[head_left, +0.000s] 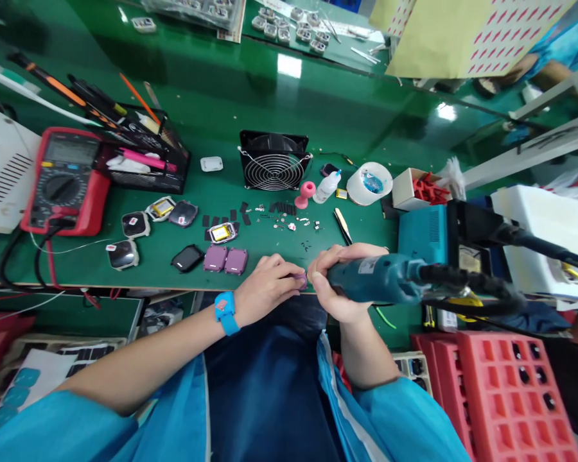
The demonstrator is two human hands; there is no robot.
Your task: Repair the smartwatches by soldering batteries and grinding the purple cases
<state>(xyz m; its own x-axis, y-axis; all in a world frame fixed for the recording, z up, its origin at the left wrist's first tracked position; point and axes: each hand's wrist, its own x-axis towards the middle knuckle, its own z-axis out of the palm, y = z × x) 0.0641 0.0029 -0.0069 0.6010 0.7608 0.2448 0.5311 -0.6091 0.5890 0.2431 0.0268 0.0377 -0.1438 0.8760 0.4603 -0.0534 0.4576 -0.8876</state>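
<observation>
At the bench's front edge, my left hand point(270, 285), with a blue strap on its wrist, pinches a small purple piece point(299, 280) that its fingers mostly cover. My right hand point(340, 282) is wrapped round a teal power tool point(376, 277), its front end pointing left toward the purple piece. The tool's tip is hidden by my fingers. Left of my left hand lie two purple covers point(215, 258) side by side and a black watch case point(187, 258). Behind them sits an open watch case with a yellow battery point(221, 233). Small black pads and tiny parts lie beyond my hands.
A fan point(274, 162) stands mid-bench, with a pink holder point(305, 194), white bottle point(327, 187) and white tub point(370, 183) to its right. A red multimeter point(65, 183) and pen rack are left. Red foam trays point(515, 391) stand lower right. A person's arm shows top right.
</observation>
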